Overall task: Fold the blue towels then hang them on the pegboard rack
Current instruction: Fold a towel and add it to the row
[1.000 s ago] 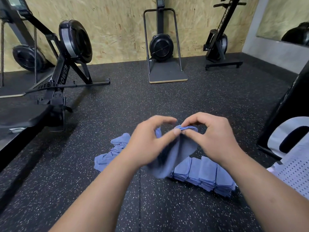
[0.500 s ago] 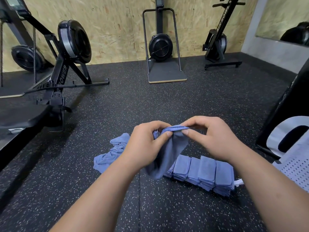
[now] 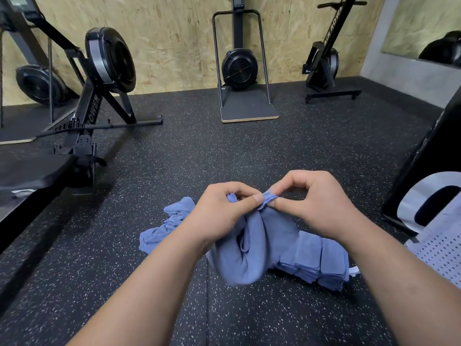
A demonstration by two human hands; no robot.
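Now my left hand (image 3: 224,213) and my right hand (image 3: 316,203) are close together in front of me, almost touching at the fingertips. Each one pinches the top edge of the same blue towel (image 3: 252,250) between thumb and fingers. The towel hangs down from this pinch in a loose, doubled shape above the floor (image 3: 224,151); I cannot tell if its lower end touches the ground. Just behind it, to the right, a row of folded towels (image 3: 321,260) lies on the floor, one leaning on the next. To the left, behind my left wrist, there is a crumpled pile of towels (image 3: 172,221) of the same blue colour, not folded. At the right edge I see a white panel with many small holes (image 3: 441,250). Farther away, a rowing machine (image 3: 104,71) stands on the left, a black fan machine on a flat board (image 3: 239,68) stands in the middle against the wooden wall (image 3: 174,33), and another black machine (image 3: 324,63) stands on the right.
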